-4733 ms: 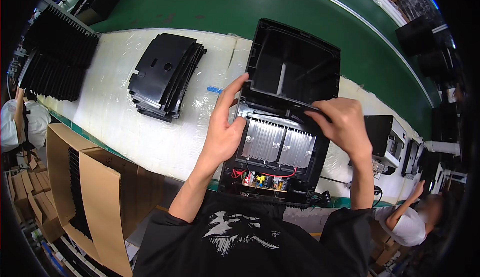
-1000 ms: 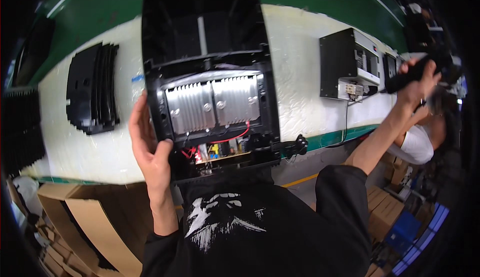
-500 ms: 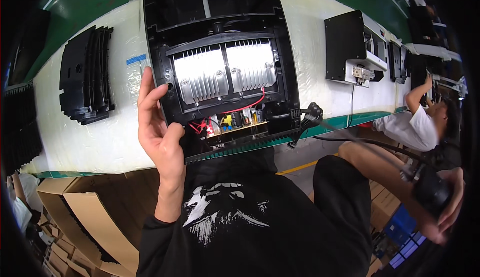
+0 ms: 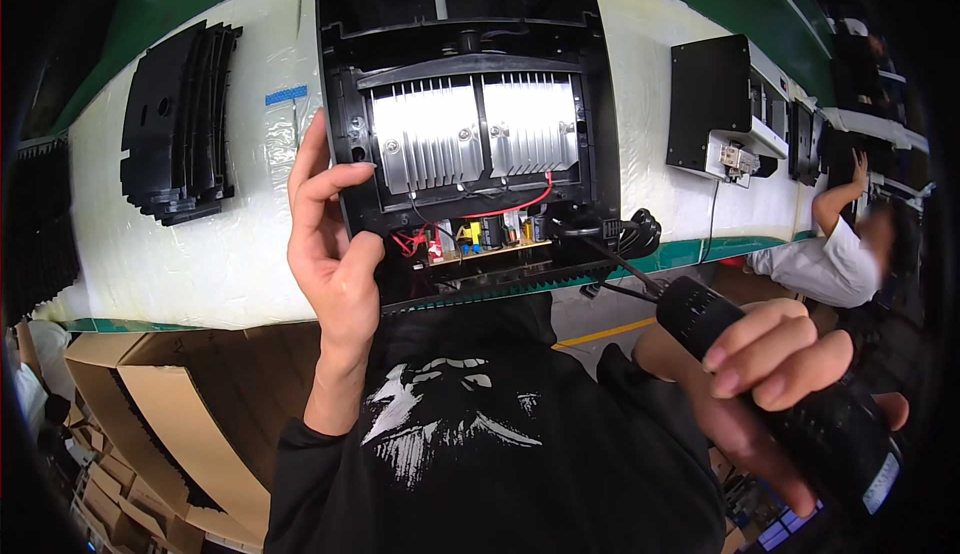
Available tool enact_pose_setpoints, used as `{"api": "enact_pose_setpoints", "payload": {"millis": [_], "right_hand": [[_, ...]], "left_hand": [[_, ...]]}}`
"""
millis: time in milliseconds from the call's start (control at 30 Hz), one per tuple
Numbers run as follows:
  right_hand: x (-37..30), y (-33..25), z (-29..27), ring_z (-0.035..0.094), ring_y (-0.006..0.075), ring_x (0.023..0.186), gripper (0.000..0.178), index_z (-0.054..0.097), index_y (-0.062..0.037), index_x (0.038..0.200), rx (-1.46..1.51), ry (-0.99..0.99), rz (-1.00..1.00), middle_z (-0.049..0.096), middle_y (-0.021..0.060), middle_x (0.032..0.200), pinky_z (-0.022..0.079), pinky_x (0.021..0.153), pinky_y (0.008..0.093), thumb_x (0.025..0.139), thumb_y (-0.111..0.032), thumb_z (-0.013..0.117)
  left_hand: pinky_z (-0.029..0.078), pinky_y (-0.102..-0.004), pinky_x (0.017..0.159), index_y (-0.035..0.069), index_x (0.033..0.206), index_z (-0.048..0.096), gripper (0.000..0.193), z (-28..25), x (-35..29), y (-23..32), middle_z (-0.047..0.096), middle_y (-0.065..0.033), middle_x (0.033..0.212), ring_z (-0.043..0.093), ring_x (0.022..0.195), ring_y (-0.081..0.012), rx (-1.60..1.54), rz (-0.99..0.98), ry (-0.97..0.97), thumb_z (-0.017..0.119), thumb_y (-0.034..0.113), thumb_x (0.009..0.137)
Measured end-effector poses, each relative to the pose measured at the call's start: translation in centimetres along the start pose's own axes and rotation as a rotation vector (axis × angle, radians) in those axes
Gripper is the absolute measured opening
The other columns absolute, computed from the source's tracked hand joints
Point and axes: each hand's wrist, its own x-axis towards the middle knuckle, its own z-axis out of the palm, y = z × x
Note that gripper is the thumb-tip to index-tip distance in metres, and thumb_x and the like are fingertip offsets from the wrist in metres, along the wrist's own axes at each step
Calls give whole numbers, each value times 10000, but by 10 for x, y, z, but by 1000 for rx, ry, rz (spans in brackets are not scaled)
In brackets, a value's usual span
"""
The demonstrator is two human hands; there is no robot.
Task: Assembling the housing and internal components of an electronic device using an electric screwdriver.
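A black plastic housing [image 4: 600, 104] stands in front of me with its inside exposed. Two finned silver heat sinks [image 4: 428, 144] sit side by side in it. Below them runs a narrow circuit board [image 4: 485, 252] with a red wire [image 4: 515, 211]. My left hand [image 4: 335, 254] grips the housing's left side, thumb near its front left corner. My right hand [image 4: 775, 354] is wrapped round a black electric screwdriver [image 4: 695, 314], whose long bit slants toward the housing's near right corner. Whether the tip touches a screw cannot be made out.
Stacked black panels [image 4: 175, 124] lie to the left on the white-covered table [image 4: 270, 154]. A black and white machine [image 4: 715, 114] stands to the right. A bundled black cable [image 4: 640, 232] hangs beside the housing. Cardboard boxes [image 4: 190, 414] sit below left. Another person [image 4: 825, 254] works at far right.
My right hand has brought the screwdriver from the far lower right up and left, its bit now at the housing's near right corner. My left hand keeps its hold; the view has shifted slightly.
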Motion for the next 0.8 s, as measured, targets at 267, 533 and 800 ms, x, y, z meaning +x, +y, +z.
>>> {"api": "enact_pose_setpoints", "payload": {"millis": [267, 533, 800], "right_hand": [[-13, 10, 13, 484, 164, 465, 830, 204, -240, 1438, -81, 69, 19, 470, 102, 805, 460, 398, 279, 796, -651, 534], [-15, 17, 1, 483, 150, 464, 787, 291, -211, 1409, 31, 57, 110, 474, 82, 790, 462, 403, 265, 800, -645, 535], [-17, 23, 3, 486, 149, 469, 788, 301, -208, 1401, 57, 40, 115, 472, 80, 788, 453, 394, 267, 793, -643, 549]], "left_hand": [[208, -414, 1101, 21, 1007, 558, 493, 1, 2, -1, 306, -203, 1419, 267, 1357, -329, 26, 14, -15, 387, -91, 559], [207, -419, 1099, 26, 1003, 554, 487, 2, 3, -1, 291, -206, 1422, 262, 1358, -334, 23, -7, -6, 383, -85, 560], [252, -408, 1093, 44, 993, 557, 501, -1, 3, -7, 323, -216, 1425, 313, 1338, -339, 97, 22, 0, 416, -7, 515]]}}
